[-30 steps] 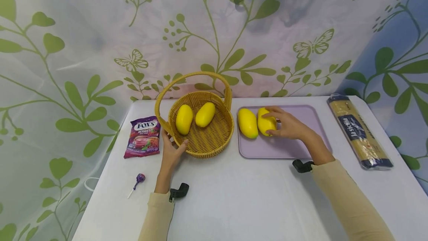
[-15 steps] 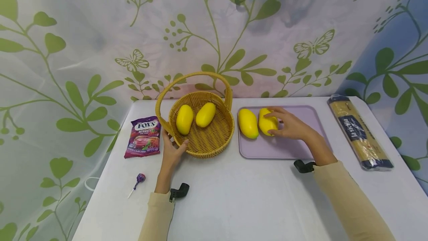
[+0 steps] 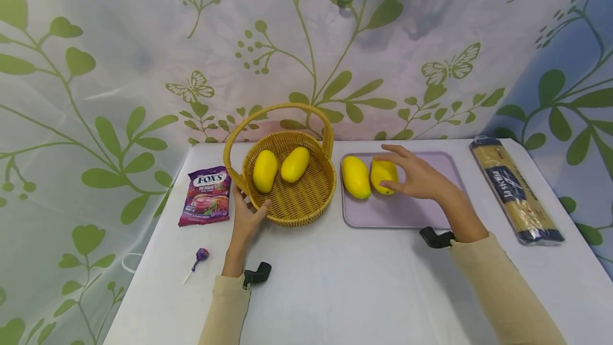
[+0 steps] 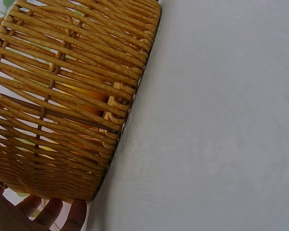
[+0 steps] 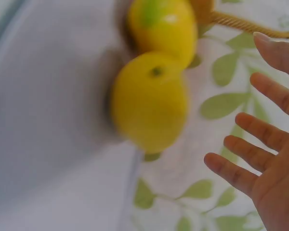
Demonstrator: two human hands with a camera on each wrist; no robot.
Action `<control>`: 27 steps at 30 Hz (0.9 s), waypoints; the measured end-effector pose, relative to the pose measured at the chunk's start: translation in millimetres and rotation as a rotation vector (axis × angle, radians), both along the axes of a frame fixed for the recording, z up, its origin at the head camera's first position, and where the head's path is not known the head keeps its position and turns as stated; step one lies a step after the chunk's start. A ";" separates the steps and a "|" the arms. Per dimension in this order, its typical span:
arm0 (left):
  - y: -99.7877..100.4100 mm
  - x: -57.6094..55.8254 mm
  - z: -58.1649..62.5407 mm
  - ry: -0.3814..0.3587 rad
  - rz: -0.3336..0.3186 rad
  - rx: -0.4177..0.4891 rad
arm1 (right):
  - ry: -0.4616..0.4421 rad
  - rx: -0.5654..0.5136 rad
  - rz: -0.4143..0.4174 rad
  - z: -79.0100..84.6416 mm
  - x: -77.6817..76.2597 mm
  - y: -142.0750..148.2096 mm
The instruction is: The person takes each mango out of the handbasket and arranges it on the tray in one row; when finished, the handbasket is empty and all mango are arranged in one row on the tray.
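In the head view, my left hand (image 3: 246, 222) rests against the left front of a round wicker basket (image 3: 306, 212), thumb spread along its front. The left wrist view shows the fingertips (image 4: 77, 214) right at the woven wall. Two yellow mangoes, one on the left (image 3: 265, 171) and one on the right (image 3: 295, 164), lie inside. Two more lie side by side on a lilac tray (image 3: 412, 214): a left mango (image 3: 356, 177) and a right mango (image 3: 383, 174). My right hand (image 3: 414, 174) hovers beside the right mango, holding nothing; its fingers spread apart in the right wrist view.
A purple candy bag (image 3: 206, 196) lies left of the basket, with a lollipop (image 3: 198, 260) nearer the front. At the far right lies a pack of pasta (image 3: 514, 190). A leaf-patterned curtain (image 3: 306, 41) hangs behind the white table (image 3: 335, 286).
The right hand has let go of the right mango on the tray, its fingers now lifted and opened away from it. The left hand and basket stay put.
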State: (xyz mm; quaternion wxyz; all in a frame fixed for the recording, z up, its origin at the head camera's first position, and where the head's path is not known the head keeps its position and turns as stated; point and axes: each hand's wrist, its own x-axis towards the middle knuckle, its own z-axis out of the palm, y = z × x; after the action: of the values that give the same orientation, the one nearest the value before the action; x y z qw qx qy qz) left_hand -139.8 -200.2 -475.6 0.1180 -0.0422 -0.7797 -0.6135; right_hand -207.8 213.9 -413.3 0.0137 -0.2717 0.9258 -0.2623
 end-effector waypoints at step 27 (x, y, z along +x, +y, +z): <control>-10.3 -15.7 -31.8 -0.013 0.034 -0.014 | 0.114 -0.099 0.255 29.3 26.1 -99.3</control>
State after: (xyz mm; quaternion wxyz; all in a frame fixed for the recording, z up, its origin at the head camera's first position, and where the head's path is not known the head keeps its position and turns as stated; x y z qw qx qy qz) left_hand -155.5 -210.5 -507.4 0.1232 -0.0260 -0.7854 -0.6061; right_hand -181.7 114.6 -384.0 -0.0191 -0.4020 0.8690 -0.2881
